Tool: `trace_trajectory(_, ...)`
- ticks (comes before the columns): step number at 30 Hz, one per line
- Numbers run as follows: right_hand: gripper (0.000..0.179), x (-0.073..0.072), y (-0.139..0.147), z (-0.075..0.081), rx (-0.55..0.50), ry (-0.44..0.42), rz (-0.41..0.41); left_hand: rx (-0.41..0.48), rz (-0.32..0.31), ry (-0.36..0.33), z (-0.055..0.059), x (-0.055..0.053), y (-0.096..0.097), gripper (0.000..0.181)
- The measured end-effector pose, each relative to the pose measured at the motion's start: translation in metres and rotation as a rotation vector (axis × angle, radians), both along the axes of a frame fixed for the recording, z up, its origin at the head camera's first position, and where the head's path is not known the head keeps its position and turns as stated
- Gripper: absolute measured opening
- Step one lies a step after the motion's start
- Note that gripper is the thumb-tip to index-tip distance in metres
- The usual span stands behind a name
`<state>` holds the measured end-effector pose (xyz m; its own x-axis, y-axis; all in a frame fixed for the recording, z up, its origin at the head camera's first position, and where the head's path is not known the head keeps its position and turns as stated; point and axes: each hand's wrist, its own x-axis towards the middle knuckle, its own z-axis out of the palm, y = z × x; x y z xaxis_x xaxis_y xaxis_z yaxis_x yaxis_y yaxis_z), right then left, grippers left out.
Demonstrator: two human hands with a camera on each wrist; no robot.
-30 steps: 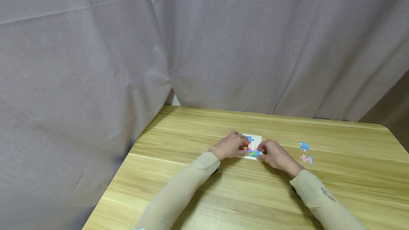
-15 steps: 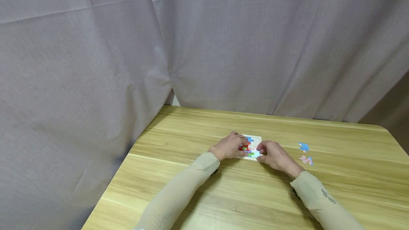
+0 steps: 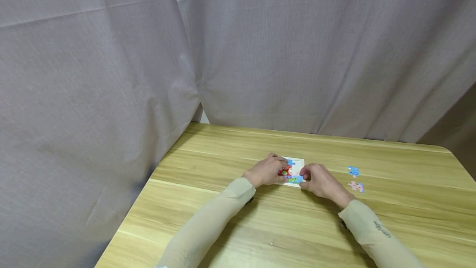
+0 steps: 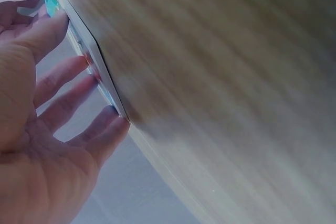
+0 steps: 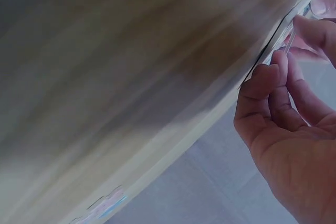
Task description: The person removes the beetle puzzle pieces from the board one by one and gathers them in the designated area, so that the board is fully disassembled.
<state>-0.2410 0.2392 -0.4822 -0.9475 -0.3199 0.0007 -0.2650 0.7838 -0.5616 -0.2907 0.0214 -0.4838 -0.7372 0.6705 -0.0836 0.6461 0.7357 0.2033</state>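
A small white puzzle tray lies on the table in the head view, with red, blue and green picture pieces in its left part and its upper right bare. My left hand rests on the tray's left side, fingers spread; in the left wrist view its fingertips touch the tray's edge. At the lower right corner my right hand pinches a blue and green puzzle piece between thumb and fingers. That piece shows edge-on, tilted, in the right wrist view, close over the tray.
To the right of the right hand lie two loose puzzle pieces, a blue one and a pink one. The wooden table ends at a grey curtain behind and on the left.
Both hands stay almost in place. The piece under the right fingers shifts its tilt slightly, looking paler half a second ago and blue and green again now.
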Motion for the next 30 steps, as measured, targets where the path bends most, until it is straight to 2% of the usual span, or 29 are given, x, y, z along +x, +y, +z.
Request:
trace_trajectory(10, 0.026, 0.013, 0.022, 0.004, -0.048, 0.039, -0.032, 0.002, 0.024, 0.006, 0.001, 0.001, -0.001, 0.05)
trace_trajectory(18, 0.031, 0.031, 0.048, 0.006, -0.024, 0.072, -0.078, 0.014, 0.044, 0.003, -0.003, 0.001, -0.001, 0.053)
trace_trajectory(24, 0.026, 0.044, 0.067, 0.003, -0.063, 0.096, -0.079, 0.027, 0.078, -0.014, -0.004, 0.0, -0.006, 0.069)
trace_trajectory(30, 0.023, 0.059, 0.088, 0.001, -0.037, 0.104, -0.095, -0.008, 0.101, -0.014, -0.002, -0.002, -0.01, 0.087)
